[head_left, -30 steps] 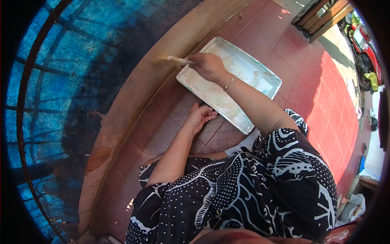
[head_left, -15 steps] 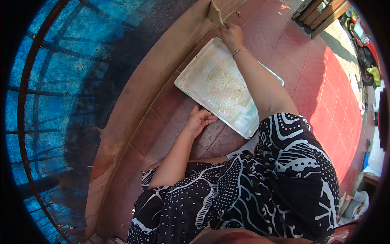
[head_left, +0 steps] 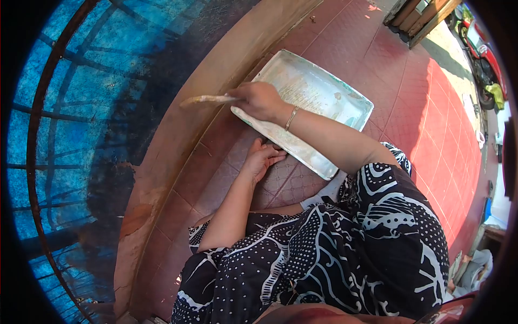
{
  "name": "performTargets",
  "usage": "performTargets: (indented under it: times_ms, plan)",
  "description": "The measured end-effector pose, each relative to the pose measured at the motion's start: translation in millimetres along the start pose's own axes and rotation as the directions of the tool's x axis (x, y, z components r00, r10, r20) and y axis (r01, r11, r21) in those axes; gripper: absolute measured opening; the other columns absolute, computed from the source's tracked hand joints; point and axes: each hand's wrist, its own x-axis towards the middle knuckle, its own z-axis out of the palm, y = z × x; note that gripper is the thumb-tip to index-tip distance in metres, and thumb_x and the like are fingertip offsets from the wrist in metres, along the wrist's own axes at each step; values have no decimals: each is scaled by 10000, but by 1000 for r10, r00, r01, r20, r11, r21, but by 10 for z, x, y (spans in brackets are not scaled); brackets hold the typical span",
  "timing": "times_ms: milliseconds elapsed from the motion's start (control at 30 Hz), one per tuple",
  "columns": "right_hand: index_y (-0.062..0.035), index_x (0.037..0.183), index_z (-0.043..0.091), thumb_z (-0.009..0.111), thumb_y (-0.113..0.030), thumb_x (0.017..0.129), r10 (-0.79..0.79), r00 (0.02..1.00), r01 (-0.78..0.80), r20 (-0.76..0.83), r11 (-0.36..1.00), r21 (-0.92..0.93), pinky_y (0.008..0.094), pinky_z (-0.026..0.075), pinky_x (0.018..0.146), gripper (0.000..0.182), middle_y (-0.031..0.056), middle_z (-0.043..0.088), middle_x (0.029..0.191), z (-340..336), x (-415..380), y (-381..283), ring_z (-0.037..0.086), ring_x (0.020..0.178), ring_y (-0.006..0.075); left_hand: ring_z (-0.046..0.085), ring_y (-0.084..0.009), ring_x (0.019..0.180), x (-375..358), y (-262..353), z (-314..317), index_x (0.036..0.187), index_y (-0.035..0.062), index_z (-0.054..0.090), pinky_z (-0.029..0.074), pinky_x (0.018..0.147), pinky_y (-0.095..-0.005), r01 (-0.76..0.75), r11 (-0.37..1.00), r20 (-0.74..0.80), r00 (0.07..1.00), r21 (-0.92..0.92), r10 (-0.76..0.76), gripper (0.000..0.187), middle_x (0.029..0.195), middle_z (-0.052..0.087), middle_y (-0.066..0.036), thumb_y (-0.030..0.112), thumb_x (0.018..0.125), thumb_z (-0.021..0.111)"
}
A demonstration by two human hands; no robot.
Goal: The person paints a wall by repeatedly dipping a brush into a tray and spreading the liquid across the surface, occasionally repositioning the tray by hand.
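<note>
Brush-like tool [head_left: 208,99] now points out over the brown ledge [head_left: 164,140] beside the tray's near-left corner — half a second ago it was up by the far corner. Its end is pinched in the right hand [head_left: 261,101], fingers closed. The left hand [head_left: 261,161] stays at the tray [head_left: 313,86], fingers loosely curled; whether they grip the rim, I cannot tell. The right forearm hides part of the tray — red tiles [head_left: 396,108] surround it, a wooden post [head_left: 423,21] beyond.
</note>
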Motion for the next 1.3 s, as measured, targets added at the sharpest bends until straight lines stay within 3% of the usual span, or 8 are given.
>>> performTargets:
  times_ms: [133, 433, 533, 667, 867, 933, 1133, 1300]
  plan:
    - [-154, 1026, 669, 604, -271, 771, 251, 959, -250, -134, 968, 24, 354, 477, 762, 288, 123, 653, 945, -622, 211, 580, 614, 883, 288, 607, -250, 884, 27, 16, -2, 1170, -37, 316, 507, 796, -371, 4, 1000, -51, 999, -16, -5, 503, 1000, 571, -174, -8, 733, 561]
    - [-139, 1051, 657, 592, -328, 787, 604, 591, -609, -535, 769, 196, 363, 463, 794, 331, 123, 656, 965, -1339, 573, 1836, 614, 913, 296, 591, -310, 933, 69, 8, -7, 1143, -39, 310, 465, 876, -457, 13, 999, -65, 998, 30, -11, 482, 1050, 538, -192, -25, 719, 540]
    - [-70, 1077, 636, 601, -213, 799, 432, 715, -515, -550, 857, 5, 329, 470, 692, 314, 142, 662, 819, -1162, 637, 1278, 633, 766, 244, 594, -308, 927, 64, 27, 7, 1136, -36, 306, 471, 864, -454, 16, 1000, -84, 996, 27, -13, 476, 1043, 541, -192, -28, 722, 540]
    - [-60, 1088, 612, 567, -188, 817, 337, 797, -395, -501, 919, -10, 389, 463, 720, 303, 199, 627, 863, -595, 275, 252, 604, 822, 343, 599, -303, 913, 72, 48, 10, 1130, -31, 293, 481, 849, -446, 16, 999, -76, 997, 32, -14, 478, 1032, 544, -195, -42, 716, 531]
    - [-109, 1022, 637, 601, -185, 778, 70, 997, -69, -45, 997, 17, 368, 470, 590, 258, 99, 586, 768, 101, -474, -603, 593, 688, 295, 567, -228, 993, 50, -29, -21, 1170, 12, 410, 482, 844, -400, -59, 998, -19, 998, 7, 59, 399, 1102, 540, -128, 139, 835, 587]
    - [-109, 1021, 638, 602, -187, 773, 41, 999, -42, 26, 998, 36, 372, 473, 599, 262, 94, 590, 779, 206, -469, -725, 594, 689, 296, 542, -197, 1034, 47, -131, -133, 1186, 48, 461, 481, 842, -382, -82, 942, -105, 993, -327, 50, 391, 1136, 533, -96, 244, 869, 579]
    - [-135, 994, 665, 604, -248, 753, 59, 995, -57, 78, 998, -24, 371, 484, 726, 272, 105, 651, 901, 172, -60, -108, 617, 844, 276, 608, -214, 791, 14, 24, 0, 1323, -78, 190, 522, 695, -321, 36, 994, -237, 971, 101, -11, 705, 958, 569, -152, 26, 769, 614]
    - [-148, 1003, 675, 650, -250, 756, 296, 955, -297, -37, 938, -178, 343, 481, 722, 269, 116, 656, 902, -414, 63, 671, 624, 820, 272, 609, -208, 757, 65, 8, -53, 1343, -108, 66, 524, 653, -291, 20, 996, -180, 984, 83, -5, 835, 903, 570, -161, 18, 741, 632]
